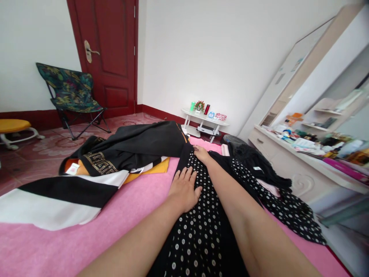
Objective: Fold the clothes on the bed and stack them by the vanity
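Observation:
A black garment with white dots (198, 227) lies lengthwise over the pink bed cover (138, 215), running from near my body toward the far edge. My left hand (184, 188) rests flat on its left side, fingers spread. Farther up, my right hand (201, 154) touches the same garment near its far end, fingers slightly bent on the cloth. One dotted sleeve (271, 196) stretches out to the right. On the left lies a black jacket (144, 142) with a gold stud pattern, orange lining and a black-and-white sleeve (63, 200).
More black clothing (253, 163) is heaped at the right. Beyond it stands a dressing table (291, 154) crowded with small items. A low white table (204, 117) is against the far wall. A folding chair (72, 92) and a yellow stool (14, 126) stand left, near a red door (109, 57).

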Tool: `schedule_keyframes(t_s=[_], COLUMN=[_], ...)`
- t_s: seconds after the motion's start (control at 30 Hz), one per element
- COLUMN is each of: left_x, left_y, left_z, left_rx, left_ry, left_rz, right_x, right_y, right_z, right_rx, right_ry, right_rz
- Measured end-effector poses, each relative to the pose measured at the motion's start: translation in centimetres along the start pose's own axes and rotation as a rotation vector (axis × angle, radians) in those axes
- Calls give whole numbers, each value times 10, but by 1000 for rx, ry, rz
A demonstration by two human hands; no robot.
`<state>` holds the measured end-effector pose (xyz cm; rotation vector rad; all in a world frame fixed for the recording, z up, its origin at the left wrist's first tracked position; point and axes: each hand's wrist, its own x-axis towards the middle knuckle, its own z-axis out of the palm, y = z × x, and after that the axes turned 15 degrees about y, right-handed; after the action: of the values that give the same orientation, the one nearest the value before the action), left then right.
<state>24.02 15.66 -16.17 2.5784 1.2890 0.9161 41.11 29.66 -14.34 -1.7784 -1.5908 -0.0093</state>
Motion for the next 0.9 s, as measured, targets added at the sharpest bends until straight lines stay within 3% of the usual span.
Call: schedule_keyframes(t_s=[0.13, 0.23, 0.33, 0.4, 0.53, 0.63, 0.73, 0.8, 0.9], left_x=[-1, -1, -1, -2, -3, -3, -4, -4, -5], left_y=[0, -1, -1, -1, 1, 2, 3, 3, 3], left_z=[1, 2, 3, 3, 3, 2, 1, 0, 0], left_rx=[8, 29, 60, 76, 100, 114, 128, 133, 126], left_ry=[2, -1, -18, -21, -14, -12, -15, -15, -7], left_rz=[4, 14, 14, 16, 28, 35, 39, 40, 46], right_x=[-31, -67, -110, -139, -190, -216, -230, -233, -230], right_y=[9, 32, 74, 108, 170, 194, 196, 187, 168], right_z=[-36, -91, -161, -206, -270, -287, -289, -290, -301], right_rx=[105, 121, 71, -89, -439, -433, -419, -466, -562], right_ry=[2, 114, 302, 404, 363, 206, 38, 18, 97], right_rz=[-19, 11, 58, 111, 335, 406, 397, 405, 499])
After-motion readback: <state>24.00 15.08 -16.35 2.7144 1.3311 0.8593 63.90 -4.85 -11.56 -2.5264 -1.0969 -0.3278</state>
